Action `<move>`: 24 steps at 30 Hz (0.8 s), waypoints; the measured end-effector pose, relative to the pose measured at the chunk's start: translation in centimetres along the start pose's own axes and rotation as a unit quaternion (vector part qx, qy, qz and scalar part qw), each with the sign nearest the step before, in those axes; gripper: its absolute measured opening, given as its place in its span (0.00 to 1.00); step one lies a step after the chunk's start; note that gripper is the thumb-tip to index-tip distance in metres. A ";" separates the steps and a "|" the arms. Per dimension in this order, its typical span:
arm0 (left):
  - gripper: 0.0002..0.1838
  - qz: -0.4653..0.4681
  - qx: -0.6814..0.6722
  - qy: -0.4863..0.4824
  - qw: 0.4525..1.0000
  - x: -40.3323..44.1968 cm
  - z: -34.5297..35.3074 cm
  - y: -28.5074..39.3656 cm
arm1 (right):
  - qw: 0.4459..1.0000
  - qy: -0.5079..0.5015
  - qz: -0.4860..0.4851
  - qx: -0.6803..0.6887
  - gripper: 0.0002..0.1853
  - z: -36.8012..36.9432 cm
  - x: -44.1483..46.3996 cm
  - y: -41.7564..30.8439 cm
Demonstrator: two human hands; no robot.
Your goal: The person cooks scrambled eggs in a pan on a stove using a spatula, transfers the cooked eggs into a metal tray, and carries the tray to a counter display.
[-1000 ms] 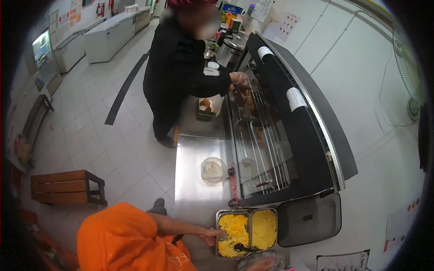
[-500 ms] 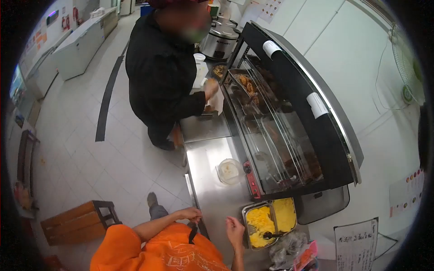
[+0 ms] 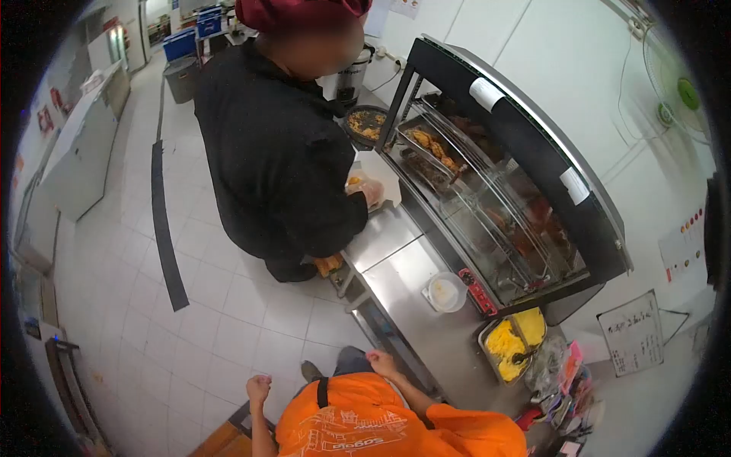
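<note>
My left hand (image 3: 260, 388) hangs over the floor at the left of my orange top, its fingers curled in with nothing visible in them. Beside the front edge of the steel counter (image 3: 397, 324), my right hand (image 3: 382, 363) is also loosely closed and appears to hold nothing. On the counter stands a round, translucent plastic tub (image 3: 446, 292) with a little pale stuff inside. Farther right is a metal tray (image 3: 509, 380) of yellow food in two parts, a black utensil lying in it. Neither hand touches these.
A co-worker in black (image 3: 282, 160) stands at the counter, gloved hand (image 3: 368, 192) over an opened paper wrapper. The glass food warmer (image 3: 487, 198) holds trays of browned food. A dark round pan (image 3: 367, 123) stands behind. Plastic bags (image 3: 550, 369) lie right; a wooden bench (image 3: 221, 442) is below left.
My view has shifted, and the counter things now appear farther right. My left hand has moved left over the floor; my right hand has drawn back to the counter's edge.
</note>
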State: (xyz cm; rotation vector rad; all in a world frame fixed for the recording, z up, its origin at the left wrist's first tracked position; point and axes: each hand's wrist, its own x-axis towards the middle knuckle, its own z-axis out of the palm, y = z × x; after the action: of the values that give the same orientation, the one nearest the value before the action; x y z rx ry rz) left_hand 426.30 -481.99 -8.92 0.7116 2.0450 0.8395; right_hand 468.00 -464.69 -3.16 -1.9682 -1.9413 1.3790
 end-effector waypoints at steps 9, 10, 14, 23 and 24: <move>0.15 0.007 -0.206 -0.057 0.977 16.1 -14.2 17.1 | 0.857 -0.336 -0.032 -0.390 0.20 11.5 10.5 7.2; 0.16 0.038 -0.188 -0.070 0.979 19.6 -15.9 19.0 | 0.878 -0.329 0.011 -0.348 0.20 11.9 11.0 5.1; 0.16 0.099 -0.135 -0.067 0.984 34.8 -23.7 21.4 | 0.930 -0.261 0.112 -0.235 0.19 14.7 15.2 -5.2; 0.18 -0.255 -0.054 -0.023 0.965 43.5 -36.2 -2.5 | 0.983 -0.149 0.052 -0.091 0.18 19.5 34.0 -37.2; 0.17 -0.296 -0.083 -0.014 0.952 42.5 -36.7 -2.7 | 0.983 -0.155 0.035 -0.088 0.18 19.8 36.6 -40.6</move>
State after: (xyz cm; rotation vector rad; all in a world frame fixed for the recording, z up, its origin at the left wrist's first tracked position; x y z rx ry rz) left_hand 373.01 -464.61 -13.39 0.0006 1.9705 0.6279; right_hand 417.67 -436.46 -10.51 -2.0157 -2.2133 1.6727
